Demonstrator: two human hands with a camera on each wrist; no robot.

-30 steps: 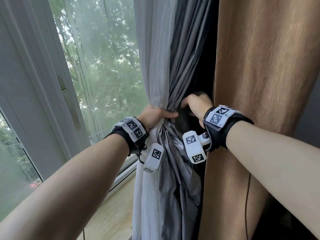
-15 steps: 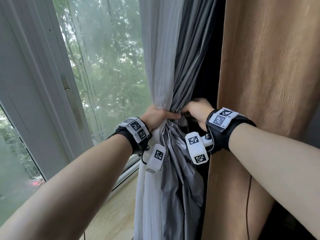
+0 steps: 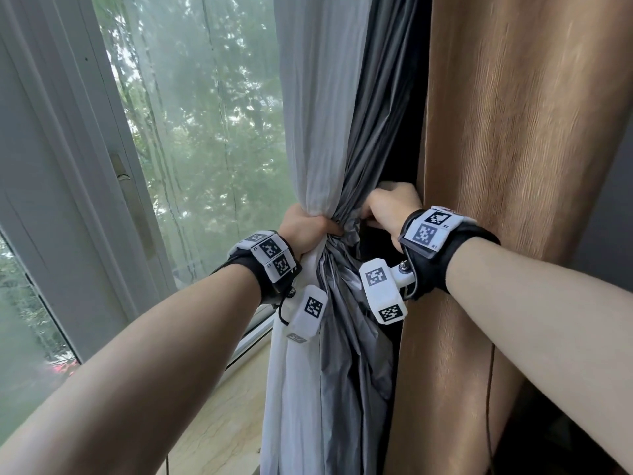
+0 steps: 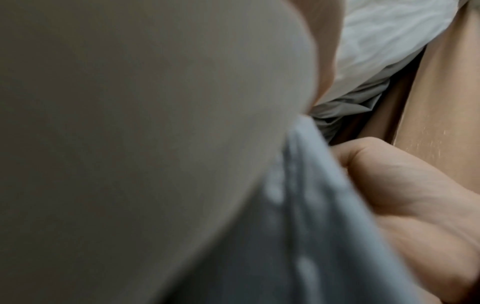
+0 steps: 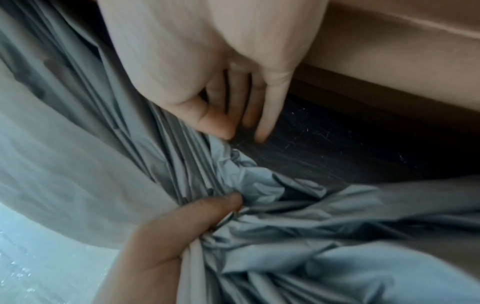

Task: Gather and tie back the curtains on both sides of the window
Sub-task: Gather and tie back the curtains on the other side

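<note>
head view has us mid-gather: our left hand is fisted around the bunched curtain, white layer and grey layer squeezed together. our right hand sits just beside it, fingers curled into the grey folds, though we can't tell if it's really gripping. no tie visible yet, so tying looks left to do, plus the other side probably. left of our hands is the window, below them a pale sill, and right of them a brown panel.
</note>
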